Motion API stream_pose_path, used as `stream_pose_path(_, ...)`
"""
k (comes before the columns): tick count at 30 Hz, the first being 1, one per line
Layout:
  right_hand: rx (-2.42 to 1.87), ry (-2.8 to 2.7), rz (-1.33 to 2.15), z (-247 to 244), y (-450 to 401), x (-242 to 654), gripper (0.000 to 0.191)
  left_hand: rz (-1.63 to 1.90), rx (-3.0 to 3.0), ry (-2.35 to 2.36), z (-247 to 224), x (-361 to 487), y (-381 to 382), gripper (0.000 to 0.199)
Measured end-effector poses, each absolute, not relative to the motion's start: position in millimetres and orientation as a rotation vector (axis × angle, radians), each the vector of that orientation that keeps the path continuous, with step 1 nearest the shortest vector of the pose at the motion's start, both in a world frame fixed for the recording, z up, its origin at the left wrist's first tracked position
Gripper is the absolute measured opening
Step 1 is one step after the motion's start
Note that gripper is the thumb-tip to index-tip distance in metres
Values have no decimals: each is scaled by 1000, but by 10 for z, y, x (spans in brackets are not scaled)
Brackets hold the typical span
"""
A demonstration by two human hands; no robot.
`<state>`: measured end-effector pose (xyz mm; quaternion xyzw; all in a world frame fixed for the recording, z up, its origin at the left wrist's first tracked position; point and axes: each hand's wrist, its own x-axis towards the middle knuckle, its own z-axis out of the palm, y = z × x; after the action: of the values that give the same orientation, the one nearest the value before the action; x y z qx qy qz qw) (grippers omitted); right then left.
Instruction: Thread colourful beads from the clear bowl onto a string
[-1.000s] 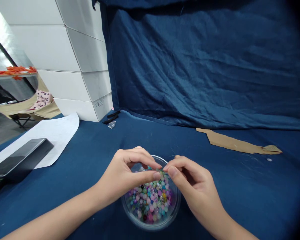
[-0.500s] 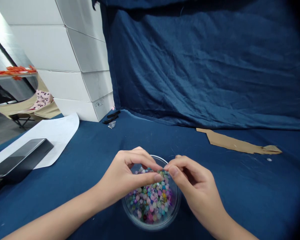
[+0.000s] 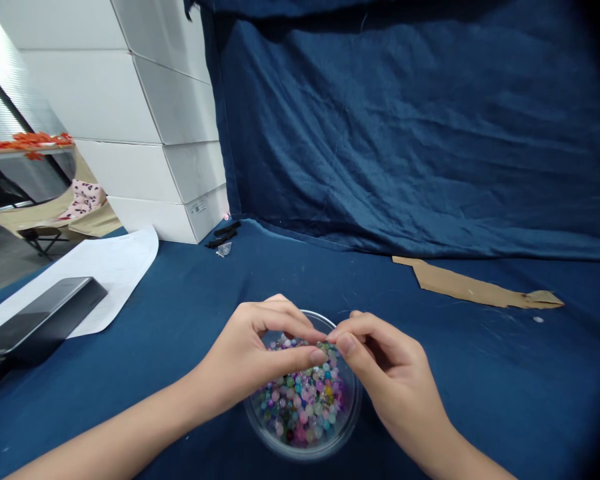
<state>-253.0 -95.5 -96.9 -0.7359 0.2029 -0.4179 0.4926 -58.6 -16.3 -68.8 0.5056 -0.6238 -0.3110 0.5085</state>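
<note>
Below, a clear bowl [image 3: 305, 455] holds multicoloured beads [image 3: 306, 401]; left hand [image 3: 257, 341] slightly spread, right hand [image 3: 393, 363] pinched together.

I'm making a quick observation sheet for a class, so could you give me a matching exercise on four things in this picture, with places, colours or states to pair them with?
Things
1. Beads
2. Boxes
3. Cardboard
4. Paper

Places, colours, states
A. White, in a stack
B. Partly hidden behind a dark device
C. Many colours, inside a clear bowl
D. Brown, a long uneven strip

Right pairs: 1-C, 2-A, 3-D, 4-B
</note>
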Motion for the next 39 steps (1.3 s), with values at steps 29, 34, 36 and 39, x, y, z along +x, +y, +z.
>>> stream_pose_path(29, -2085, 434, -1067, -954, -952, -2559, 19, -653, 1200, -1541, -694, -609, -148, 17)
stream_pose_path(34, -2108, 418, -1008, -924, -954, -2558, 20, -586, 1175, -1585, -709, -631, -162, 21)
stream_pose_path(36, -2110, 430, -982, -924, -954, -2558, 22, -566, 1171, -1600, -716, -636, -161, 21)
stream_pose_path(39, -2112, 468, -955, -933, -956, -2559, 25, -546, 1159, -1619, -721, -641, -156, 23)
